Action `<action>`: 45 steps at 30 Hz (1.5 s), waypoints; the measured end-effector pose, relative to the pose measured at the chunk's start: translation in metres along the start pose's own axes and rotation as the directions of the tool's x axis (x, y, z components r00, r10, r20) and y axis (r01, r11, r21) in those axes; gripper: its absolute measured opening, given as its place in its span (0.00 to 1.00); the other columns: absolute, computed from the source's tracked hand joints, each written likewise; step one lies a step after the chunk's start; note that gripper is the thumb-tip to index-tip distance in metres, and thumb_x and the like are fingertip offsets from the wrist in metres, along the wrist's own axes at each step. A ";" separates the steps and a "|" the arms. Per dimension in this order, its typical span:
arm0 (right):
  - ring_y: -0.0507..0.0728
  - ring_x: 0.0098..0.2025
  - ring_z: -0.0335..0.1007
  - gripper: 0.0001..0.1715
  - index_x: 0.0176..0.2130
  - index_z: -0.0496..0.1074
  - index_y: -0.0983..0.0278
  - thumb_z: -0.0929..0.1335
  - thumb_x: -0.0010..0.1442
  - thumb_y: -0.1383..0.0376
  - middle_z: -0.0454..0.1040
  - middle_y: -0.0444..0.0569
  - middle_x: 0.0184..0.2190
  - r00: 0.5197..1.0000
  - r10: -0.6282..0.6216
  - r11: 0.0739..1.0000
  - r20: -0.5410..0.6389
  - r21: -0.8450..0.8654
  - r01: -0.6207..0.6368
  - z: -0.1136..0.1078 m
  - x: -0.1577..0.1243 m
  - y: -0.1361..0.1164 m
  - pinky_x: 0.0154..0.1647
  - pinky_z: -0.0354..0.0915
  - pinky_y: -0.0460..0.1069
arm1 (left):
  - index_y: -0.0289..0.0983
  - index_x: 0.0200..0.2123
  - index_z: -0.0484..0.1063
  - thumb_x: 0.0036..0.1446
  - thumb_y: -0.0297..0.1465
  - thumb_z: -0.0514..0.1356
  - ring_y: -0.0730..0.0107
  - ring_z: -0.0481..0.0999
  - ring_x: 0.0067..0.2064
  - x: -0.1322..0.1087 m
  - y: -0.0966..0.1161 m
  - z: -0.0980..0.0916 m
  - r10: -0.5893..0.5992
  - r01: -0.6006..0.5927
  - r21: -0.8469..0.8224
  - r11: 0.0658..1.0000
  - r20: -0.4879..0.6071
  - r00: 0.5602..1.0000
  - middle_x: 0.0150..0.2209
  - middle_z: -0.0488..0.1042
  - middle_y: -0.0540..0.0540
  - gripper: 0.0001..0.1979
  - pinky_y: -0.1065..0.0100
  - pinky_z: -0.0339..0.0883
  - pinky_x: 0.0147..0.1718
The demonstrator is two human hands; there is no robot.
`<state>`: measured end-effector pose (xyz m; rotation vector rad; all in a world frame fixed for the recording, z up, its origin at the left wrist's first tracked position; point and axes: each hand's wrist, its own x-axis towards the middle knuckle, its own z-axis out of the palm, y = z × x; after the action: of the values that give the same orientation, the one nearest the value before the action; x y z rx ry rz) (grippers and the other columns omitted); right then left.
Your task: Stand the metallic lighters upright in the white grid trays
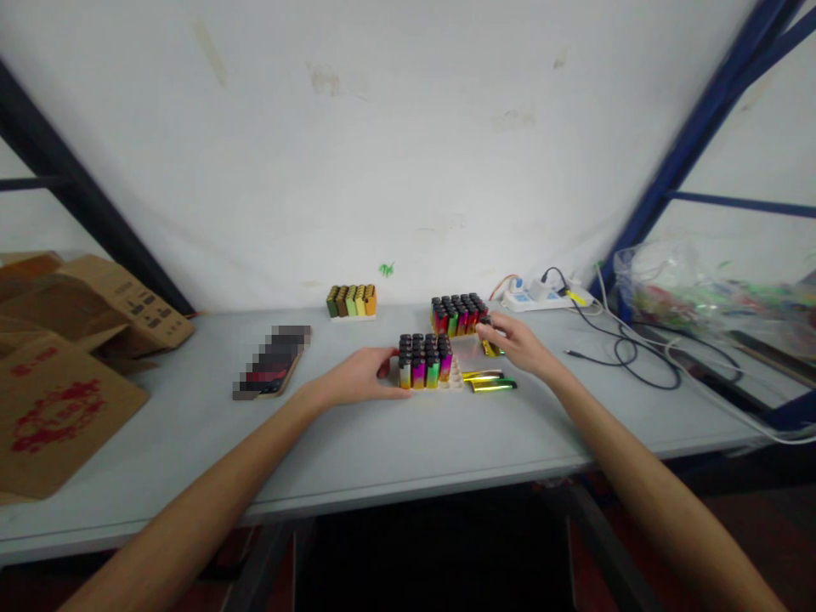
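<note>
Near the middle of the table, a white tray [457, 380] holds rows of black-topped lighters [418, 372] standing upright, with bare slots along its right side. My left hand [360, 376] curves round the tray's left end, thumb at the front corner. A dark red object [383, 368], its kind unclear, shows inside that hand. To the right, my right hand [518, 344] is closed in a pinch on a black-topped lighter [486, 321], partly hidden by the fingers. Just below it is a gold shiny piece [492, 348]. Loose shiny lighters [493, 385] lie beside the tray.
Behind stands a second block of lighters [459, 314], and a yellow-green block [352, 302] sits farther left. A phone [275, 364] lies at left, near cardboard boxes [70, 408]. A power strip [535, 297], cables [628, 353] and a plastic bag [676, 272] occupy the right.
</note>
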<state>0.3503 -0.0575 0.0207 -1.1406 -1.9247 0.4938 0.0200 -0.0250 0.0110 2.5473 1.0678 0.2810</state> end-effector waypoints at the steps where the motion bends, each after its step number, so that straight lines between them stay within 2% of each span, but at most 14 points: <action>1: 0.55 0.34 0.66 0.31 0.28 0.69 0.62 0.63 0.67 0.41 0.69 0.47 0.29 0.999 -0.003 1.000 0.039 0.025 0.002 0.001 0.000 -0.001 0.36 0.63 0.50 | 0.36 0.41 0.73 0.49 0.59 0.65 0.61 0.74 0.33 0.000 0.000 0.000 0.000 0.000 0.001 1.000 -0.003 1.000 0.34 0.75 0.46 0.32 0.66 0.62 0.32; 3: 0.55 0.34 0.68 0.31 0.30 0.69 0.62 0.61 0.69 0.41 0.71 0.47 0.29 0.994 0.022 0.995 0.106 0.095 -0.032 0.006 -0.001 -0.003 0.37 0.65 0.50 | 0.36 0.41 0.73 0.49 0.59 0.64 0.61 0.74 0.33 0.000 0.000 0.000 -0.005 0.005 0.006 1.000 -0.003 1.000 0.34 0.75 0.47 0.32 0.66 0.62 0.32; 6: 0.52 0.26 0.63 0.29 0.31 0.64 0.60 0.60 0.69 0.40 0.66 0.42 0.24 0.989 0.084 0.979 0.120 0.173 -0.104 0.013 -0.003 -0.005 0.30 0.62 0.49 | 0.37 0.41 0.72 0.49 0.59 0.64 0.61 0.74 0.33 -0.001 0.001 0.000 -0.003 0.003 0.005 1.000 0.005 1.000 0.34 0.75 0.47 0.32 0.67 0.62 0.32; 9: 0.51 0.23 0.56 0.30 0.29 0.60 0.60 0.61 0.68 0.39 0.60 0.40 0.22 0.994 0.112 0.987 -0.010 0.114 -0.111 0.020 -0.005 -0.006 0.25 0.56 0.48 | 0.36 0.42 0.72 0.49 0.59 0.64 0.61 0.74 0.33 -0.001 0.001 -0.001 0.000 0.000 0.003 1.000 0.007 1.000 0.34 0.75 0.46 0.32 0.67 0.62 0.32; 12: 0.51 0.24 0.55 0.34 0.23 0.58 0.61 0.61 0.67 0.39 0.58 0.41 0.20 0.982 0.133 0.991 -0.135 0.011 -0.133 0.025 -0.005 -0.006 0.26 0.53 0.48 | 0.36 0.42 0.72 0.49 0.59 0.64 0.60 0.74 0.33 -0.001 0.001 -0.001 -0.005 0.005 0.011 1.000 0.008 1.000 0.34 0.75 0.46 0.33 0.66 0.62 0.32; 19: 0.51 0.21 0.49 0.34 0.18 0.54 0.59 0.62 0.63 0.41 0.53 0.41 0.16 0.962 0.173 0.975 -0.211 -0.104 -0.198 0.033 -0.004 0.001 0.23 0.45 0.48 | 0.36 0.42 0.73 0.48 0.59 0.64 0.61 0.74 0.33 0.000 0.002 -0.001 -0.003 0.003 -0.006 1.000 0.002 1.000 0.34 0.75 0.46 0.32 0.67 0.62 0.32; 25: 0.51 0.22 0.50 0.33 0.21 0.54 0.59 0.62 0.64 0.40 0.53 0.40 0.17 0.974 0.146 0.982 -0.173 -0.098 -0.164 0.032 -0.003 -0.002 0.24 0.46 0.48 | 0.36 0.43 0.73 0.49 0.59 0.64 0.60 0.74 0.34 0.000 0.001 0.000 0.010 -0.010 -0.010 1.000 0.003 1.000 0.34 0.76 0.46 0.33 0.66 0.63 0.32; 28: 0.52 0.24 0.55 0.28 0.30 0.62 0.60 0.62 0.67 0.41 0.59 0.39 0.20 0.980 0.139 0.989 -0.142 -0.039 -0.145 0.029 -0.005 -0.005 0.25 0.51 0.47 | 0.36 0.42 0.72 0.49 0.60 0.64 0.60 0.75 0.34 0.000 0.000 0.000 0.006 -0.006 0.004 1.000 -0.001 1.000 0.34 0.76 0.46 0.33 0.66 0.63 0.32; 31: 0.53 0.25 0.61 0.22 0.39 0.64 0.59 0.60 0.71 0.44 0.66 0.39 0.23 0.990 0.111 0.993 -0.086 0.039 -0.108 0.025 -0.006 -0.009 0.29 0.58 0.48 | 0.36 0.41 0.72 0.49 0.61 0.64 0.60 0.75 0.34 0.000 0.000 0.000 0.002 -0.002 0.011 1.000 0.004 1.000 0.34 0.76 0.46 0.33 0.66 0.63 0.32; 34: 0.55 0.34 0.69 0.22 0.37 0.68 0.60 0.61 0.71 0.46 0.72 0.46 0.31 0.998 0.005 1.000 -0.055 0.020 -0.004 0.020 -0.006 -0.015 0.37 0.64 0.50 | 0.36 0.41 0.71 0.50 0.60 0.64 0.60 0.75 0.33 0.000 0.000 0.000 0.009 -0.009 0.013 1.000 0.007 1.000 0.34 0.76 0.46 0.33 0.66 0.62 0.32; 36: 0.58 0.40 0.70 0.22 0.35 0.71 0.61 0.64 0.69 0.47 0.74 0.50 0.35 0.994 -0.086 0.996 -0.063 -0.041 0.084 0.018 -0.005 -0.020 0.42 0.65 0.52 | 0.36 0.42 0.72 0.50 0.60 0.64 0.60 0.75 0.33 0.000 0.000 0.000 0.018 -0.018 0.010 1.000 0.005 1.000 0.34 0.75 0.46 0.33 0.66 0.62 0.32; 38: 0.57 0.37 0.68 0.23 0.34 0.73 0.62 0.66 0.68 0.47 0.73 0.50 0.33 0.992 -0.112 0.992 -0.052 -0.065 0.109 0.018 -0.006 -0.024 0.39 0.64 0.52 | 0.36 0.43 0.72 0.50 0.60 0.64 0.60 0.75 0.33 0.000 -0.001 0.000 0.024 -0.024 0.003 1.000 0.002 1.000 0.34 0.76 0.46 0.33 0.66 0.62 0.32; 41: 0.54 0.29 0.65 0.24 0.35 0.75 0.63 0.66 0.68 0.46 0.72 0.46 0.28 0.998 -0.043 0.999 0.054 0.012 0.043 0.022 -0.008 -0.026 0.30 0.61 0.49 | 0.36 0.44 0.73 0.50 0.59 0.65 0.60 0.75 0.33 0.001 -0.001 0.001 0.031 -0.031 -0.004 1.000 0.000 1.000 0.33 0.76 0.47 0.33 0.66 0.62 0.32; 45: 0.53 0.30 0.70 0.24 0.34 0.77 0.65 0.69 0.66 0.47 0.76 0.46 0.28 0.985 -0.068 0.997 0.158 0.034 0.063 0.027 -0.010 -0.023 0.32 0.64 0.47 | 0.35 0.44 0.73 0.50 0.60 0.64 0.60 0.75 0.33 0.001 -0.002 0.002 0.028 -0.028 0.003 1.000 0.000 1.000 0.34 0.76 0.46 0.34 0.66 0.62 0.31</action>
<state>0.3184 -0.0761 0.0155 -1.0425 -2.0781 0.5894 0.0201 -0.0233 0.0083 2.5664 1.0345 0.2865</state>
